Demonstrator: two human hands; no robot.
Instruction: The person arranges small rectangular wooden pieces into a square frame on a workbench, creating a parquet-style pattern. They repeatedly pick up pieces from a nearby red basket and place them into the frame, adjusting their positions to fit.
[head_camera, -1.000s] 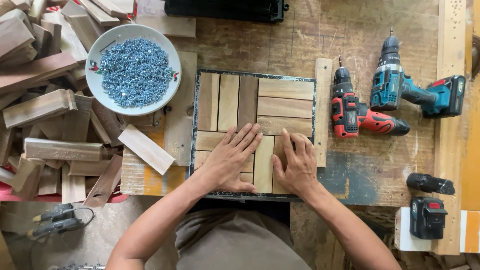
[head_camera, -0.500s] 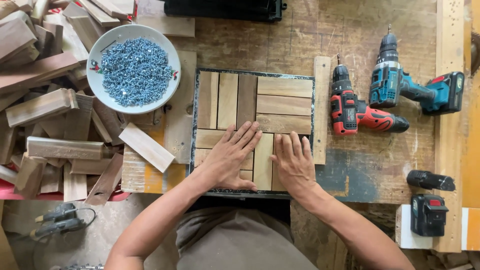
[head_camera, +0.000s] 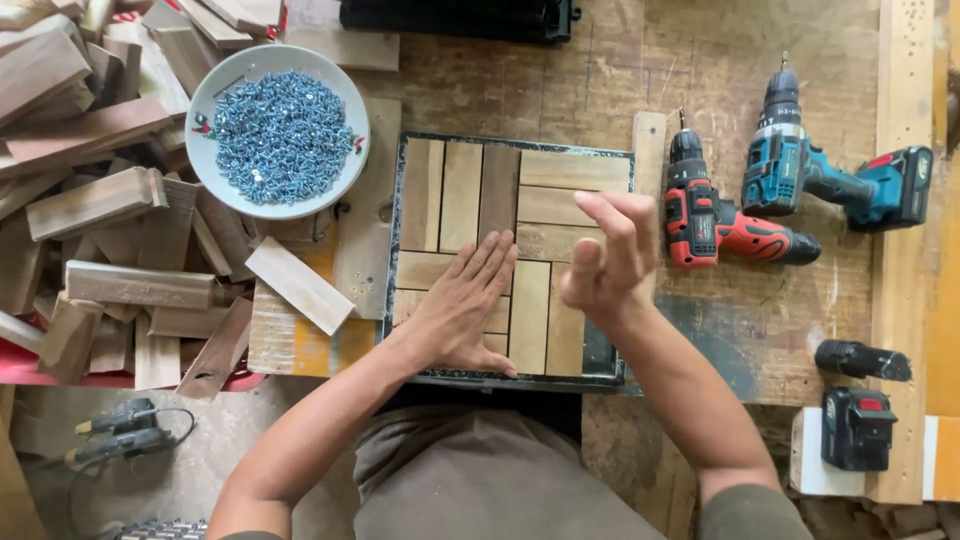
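Head view. Square dark frame (head_camera: 400, 250) lies flat on the worn workbench (head_camera: 620, 80), directly in front of the person. Inside it, short wooden slats (head_camera: 570, 172) are laid in alternating blocks, some running up-down, some across, nearly filling the frame.

Left hand (head_camera: 462, 305): palm down, fingers spread and flat on the slats in the lower-left part of the frame. Pressing, gripping nothing.

Right hand (head_camera: 605, 255): raised above the right side of the frame, fingers loosely curled and half open, holding nothing, not touching the slats.

Handling, as judgement: slats look like stiff, dry, light hardwood offcuts, not fragile. They sit loose side by side, so they would likely shift or pop up if pushed at one end; flat pressure from above suits them. Single slat best taken by its long edges. The filled frame is best taken by two opposite rims and kept level.

Surroundings: white bowl (head_camera: 205, 110) heaped with blue-grey screws (head_camera: 280, 135), just off the frame's upper-left corner. Pile of wood offcuts (head_camera: 100, 200) at left, one loose block (head_camera: 298, 285) just beside the frame. Red cordless drill (head_camera: 710, 215) lies close to the frame's right rim, nearest obstacle to the right hand; teal cordless drill (head_camera: 820, 170) beyond it. Two battery packs (head_camera: 858, 400) lower right, well apart.
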